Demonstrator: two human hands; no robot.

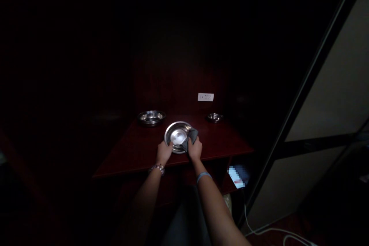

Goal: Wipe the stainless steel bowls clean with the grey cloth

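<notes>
A shiny steel bowl (pixel 177 137) is tilted toward me above the front part of a dark red desk (pixel 216 138). My left hand (pixel 164 152) grips its near left rim, fingers closed round the edge. On the right side of the bowl, my right hand (pixel 195 149) is closed on a grey cloth (pixel 192 134), which lies against the inner wall and rim. The fingertips under the cloth are hidden. Behind to the left sits a wide steel bowl (pixel 151 117), and a smaller steel bowl (pixel 215 117) stands at the back right.
A white socket panel (pixel 205 97) is on the back wall. Below the desktop at right, a lit screen (pixel 236 177) rests on a lower shelf, with a white cable (pixel 268 231) trailing over the floor. A framed sliding panel (pixel 325 103) borders the right side. Much of the surroundings is dark.
</notes>
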